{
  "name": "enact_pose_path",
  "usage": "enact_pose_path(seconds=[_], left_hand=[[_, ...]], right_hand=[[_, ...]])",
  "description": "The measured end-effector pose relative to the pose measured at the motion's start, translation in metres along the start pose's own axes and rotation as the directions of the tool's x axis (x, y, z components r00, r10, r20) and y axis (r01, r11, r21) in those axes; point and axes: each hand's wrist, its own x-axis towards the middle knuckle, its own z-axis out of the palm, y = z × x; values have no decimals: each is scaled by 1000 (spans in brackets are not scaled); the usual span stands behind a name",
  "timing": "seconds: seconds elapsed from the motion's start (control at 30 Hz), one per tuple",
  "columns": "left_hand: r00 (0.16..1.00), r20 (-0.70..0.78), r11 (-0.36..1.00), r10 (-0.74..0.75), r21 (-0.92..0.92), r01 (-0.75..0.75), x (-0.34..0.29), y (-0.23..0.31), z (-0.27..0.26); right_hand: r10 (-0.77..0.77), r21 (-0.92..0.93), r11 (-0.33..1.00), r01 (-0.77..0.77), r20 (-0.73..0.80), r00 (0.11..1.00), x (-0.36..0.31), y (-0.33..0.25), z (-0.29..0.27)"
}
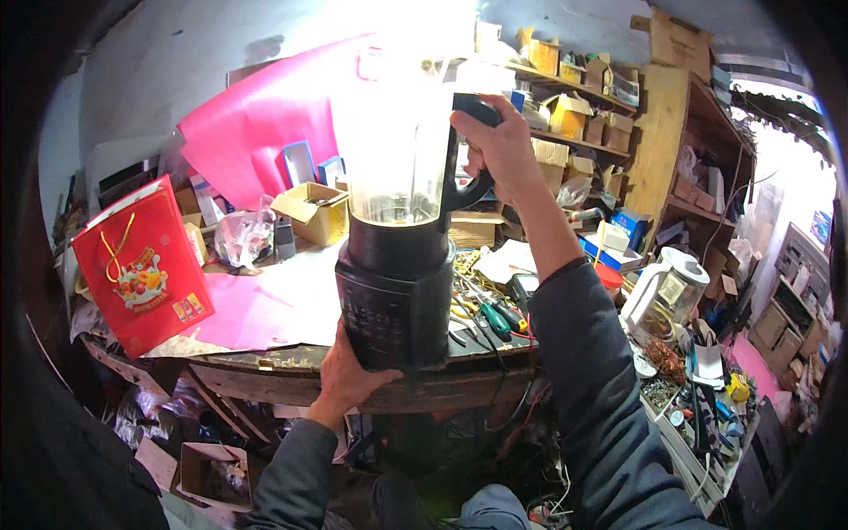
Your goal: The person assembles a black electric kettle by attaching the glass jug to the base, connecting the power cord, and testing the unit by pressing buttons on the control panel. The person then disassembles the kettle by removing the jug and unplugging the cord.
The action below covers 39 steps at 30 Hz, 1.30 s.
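A blender stands upright near the front edge of the workbench. Its black base [393, 309] has a dark panel on the front. On top of it sits the clear jug [397, 181], its upper part washed out by bright light. My right hand [505, 152] is wrapped round the jug's black handle [468, 194], high on its right side. With thumb and fingers, my left hand [352, 375] grips the lower left corner of the base, the thumb along its bottom front edge. The fingers behind the base are hidden.
Pliers and screwdrivers [496, 320] lie right of the base. A red gift bag [141, 265] stands at the left, an open cardboard box [316, 212] behind. Another glass jug [676, 287] is at the right, above a cluttered tray [658, 415]. Boxes fill the shelves [574, 84].
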Motion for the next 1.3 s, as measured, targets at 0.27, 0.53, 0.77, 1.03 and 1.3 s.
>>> enact_pose_path(seconds=[0.27,0.53,0.77,1.03,1.3], left_hand=[[999,-35,1000,-2,14,3,-3,-3,-3],[1000,-5,999,-31,13,31,-1,-4,-4],[1000,-4,1000,-31,2,31,-1,-1,-4],[1000,-12,1000,-23,-13,23,-2,-2,-5],[1000,-20,999,23,-35,-24,-1,-9,-3]], right_hand=[[21,163,987,-7,-82,996,-4,11,8],[116,166,982,-89,-167,979,0,2,11],[20,144,989,-24,33,999,1,1,-5],[-144,-199,969,144,17,989,3,0,4],[-204,-200,958,207,40,978,4,6,4]])
